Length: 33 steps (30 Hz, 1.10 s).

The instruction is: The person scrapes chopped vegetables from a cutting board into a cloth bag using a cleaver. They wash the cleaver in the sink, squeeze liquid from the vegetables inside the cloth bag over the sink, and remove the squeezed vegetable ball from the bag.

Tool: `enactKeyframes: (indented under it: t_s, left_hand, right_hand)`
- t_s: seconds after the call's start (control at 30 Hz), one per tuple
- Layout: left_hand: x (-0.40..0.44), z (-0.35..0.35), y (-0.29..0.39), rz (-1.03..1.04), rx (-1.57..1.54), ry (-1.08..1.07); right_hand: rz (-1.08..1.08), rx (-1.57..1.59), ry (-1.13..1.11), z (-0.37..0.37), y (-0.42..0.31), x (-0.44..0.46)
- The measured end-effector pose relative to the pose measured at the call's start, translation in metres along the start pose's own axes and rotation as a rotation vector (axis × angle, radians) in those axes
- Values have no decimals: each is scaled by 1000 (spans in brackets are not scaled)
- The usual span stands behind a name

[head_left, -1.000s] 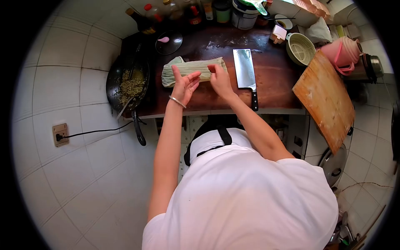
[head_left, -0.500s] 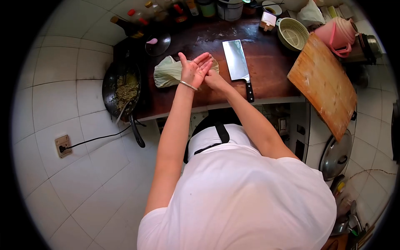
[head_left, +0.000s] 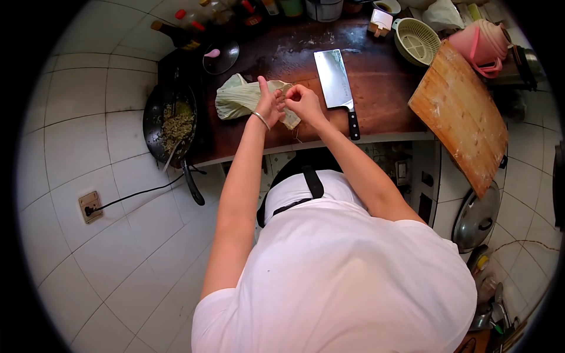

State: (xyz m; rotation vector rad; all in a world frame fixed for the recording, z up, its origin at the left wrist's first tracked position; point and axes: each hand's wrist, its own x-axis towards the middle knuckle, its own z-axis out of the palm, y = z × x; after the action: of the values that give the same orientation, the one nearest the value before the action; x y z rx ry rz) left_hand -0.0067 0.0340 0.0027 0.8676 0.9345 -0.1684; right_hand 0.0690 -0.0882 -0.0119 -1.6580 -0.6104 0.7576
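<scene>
A pale green, ribbed and folded bundle that looks like leaves or husks (head_left: 238,99) lies on the dark wooden counter, passing behind my hands. My left hand (head_left: 271,108), with a bracelet at the wrist, is open over it, palm turned up and thumb stretched out. Beside it, my right hand (head_left: 305,105) has thumb and forefinger pinched together near the left fingertips. What the pinch holds is too small to make out. Thin strands hang from the bundle's near end. To the right of my hands a cleaver (head_left: 334,79) rests flat, handle toward me.
A black wok (head_left: 154,132) with chopped food stands at the left. A glass lid (head_left: 226,57) lies behind the bundle, and bottles (head_left: 176,32) line the back. On the right are a green strainer basket (head_left: 406,53), a floury wooden board (head_left: 465,117) and a pink jug (head_left: 479,41).
My right hand has drawn back to the right from under my left hand and now pinches. My left hand has dropped slightly nearer, its fingers more curled, and more of the bundle shows.
</scene>
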Motion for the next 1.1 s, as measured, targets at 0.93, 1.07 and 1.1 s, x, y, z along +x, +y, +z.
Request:
enactKeyframes:
  t_s: [0.93, 1.07, 1.1]
  left_hand:
    - [-13, 20, -27, 583, 1035, 833]
    - [-1, 22, -40, 648, 1147, 826]
    - [2, 19, -39, 645, 1167, 752]
  right_hand:
    - [-9, -602, 497, -125, 46, -62]
    - [266, -743, 316, -116, 64, -79]
    - [261, -740, 316, -116, 68, -76]
